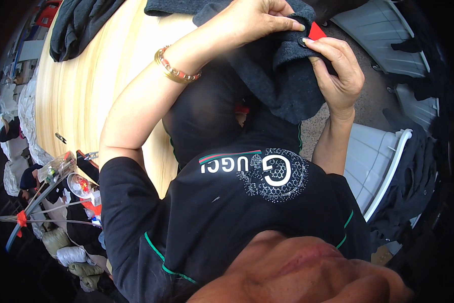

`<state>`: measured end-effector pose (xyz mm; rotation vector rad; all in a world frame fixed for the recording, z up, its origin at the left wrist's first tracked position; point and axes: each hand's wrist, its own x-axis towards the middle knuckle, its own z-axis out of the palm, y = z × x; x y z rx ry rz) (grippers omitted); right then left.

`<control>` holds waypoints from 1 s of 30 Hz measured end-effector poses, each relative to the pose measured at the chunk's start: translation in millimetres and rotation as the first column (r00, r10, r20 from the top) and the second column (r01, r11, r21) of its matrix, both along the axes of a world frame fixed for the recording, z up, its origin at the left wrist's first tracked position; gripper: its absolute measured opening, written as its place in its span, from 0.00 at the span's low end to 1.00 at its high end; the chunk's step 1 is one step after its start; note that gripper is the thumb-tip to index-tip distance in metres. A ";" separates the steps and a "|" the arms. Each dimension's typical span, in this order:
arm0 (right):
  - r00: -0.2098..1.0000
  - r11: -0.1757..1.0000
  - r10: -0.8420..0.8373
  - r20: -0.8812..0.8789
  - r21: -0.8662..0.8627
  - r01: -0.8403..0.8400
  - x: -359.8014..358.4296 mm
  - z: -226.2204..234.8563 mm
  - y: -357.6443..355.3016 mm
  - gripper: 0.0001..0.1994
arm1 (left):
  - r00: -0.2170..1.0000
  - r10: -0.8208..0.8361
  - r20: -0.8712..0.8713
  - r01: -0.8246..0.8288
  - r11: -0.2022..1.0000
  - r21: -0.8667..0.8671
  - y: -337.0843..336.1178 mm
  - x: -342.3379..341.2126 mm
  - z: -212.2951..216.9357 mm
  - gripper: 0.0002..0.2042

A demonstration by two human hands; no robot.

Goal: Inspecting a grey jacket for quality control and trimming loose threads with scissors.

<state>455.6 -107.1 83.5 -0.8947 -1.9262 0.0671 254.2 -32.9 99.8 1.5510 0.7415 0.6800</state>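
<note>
Cloth [300,91] pinched between left hand [262,20] and right hand [340,73]

Raised above the lap [204,108], just past the right edge of the table [85,96], near the top of the view. Dark charcoal all over, almost black in the shaded hollows, with a faint bluish, flecked tone where light falls. Matte, thick and soft-looking, with a fine surface; cannot tell whether knitted or felted. Doubled between the hands into a stubby fold [289,52], then dropping below in a loose flap [297,106] with a rounded lower end. Off to the left, past the left forearm, more dark grey fabric [176,7] on the table; cannot tell whether joined to the same piece.

On the fold, a small, round, black button [302,42].

At the left, thumb laid flat on the upper edge and clamped there against fingers partly hidden behind. At the right, forefinger above and thumb below, closed on the fold, with one fingertip touching the button. Just behind, between the hands, a bright red patch [316,32]; cannot tell of what.

Around the left wrist, a beaded bracelet [178,74]. At the table's far left corner, a dark grey heap [80,25], crumpled; nearer, small snips [60,138]. Below the right hand, a pale bin [363,156], with a dark pile [409,177] beside it.
</note>
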 end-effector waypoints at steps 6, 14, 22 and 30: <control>1.000 0.999 -0.011 0.023 0.052 0.010 0.5 5.5 7.6 0.15 | 0.995 0.090 0.051 -0.096 0.987 0.127 -2.2 7.1 2.5 0.06; 0.997 0.993 -0.020 0.071 0.117 0.012 5.5 22.4 8.7 0.16 | 0.992 -0.114 0.050 0.093 0.949 0.302 3.7 14.4 2.8 0.10; 0.988 0.988 -0.152 -0.018 0.011 0.152 -0.5 10.4 0.3 0.15 | 0.999 -0.023 0.044 0.007 0.944 0.330 -8.0 10.4 3.2 0.15; 0.991 0.980 -0.130 -0.036 -0.157 0.123 2.5 14.4 3.7 0.14 | 0.999 0.014 0.044 -0.034 0.871 0.491 0.5 10.0 -0.6 0.16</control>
